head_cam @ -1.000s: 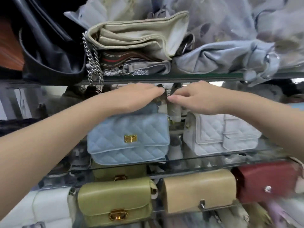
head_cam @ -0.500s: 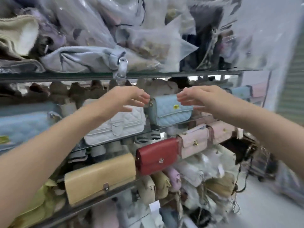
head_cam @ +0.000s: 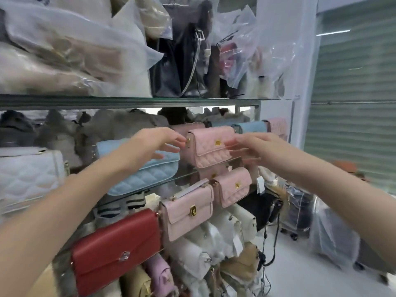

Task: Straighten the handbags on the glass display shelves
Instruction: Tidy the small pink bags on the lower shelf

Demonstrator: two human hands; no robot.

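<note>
A pink quilted handbag [head_cam: 209,146] with a gold clasp stands on the middle glass shelf [head_cam: 184,175]. My left hand [head_cam: 159,141] reaches to its left end, fingers apart, fingertips at or just short of the bag's side. My right hand [head_cam: 256,147] hovers in front of its right end, fingers spread, holding nothing. A light blue quilted handbag [head_cam: 145,174] lies under my left wrist. A white quilted handbag [head_cam: 27,174] sits at far left. Below stand two more pink handbags [head_cam: 189,210] [head_cam: 233,187] and a red handbag [head_cam: 115,249].
The top glass shelf [head_cam: 128,101] carries bags wrapped in clear plastic [head_cam: 64,50] and a black bag [head_cam: 182,67]. Another blue handbag [head_cam: 252,127] sits behind the pink one. White and tan bags are heaped at the bottom. A green roller shutter [head_cam: 353,103] and floor lie to the right.
The view has swung right along the shelves. Both hands left the white and blue handbags and now reach around the pink quilted handbag further right.
</note>
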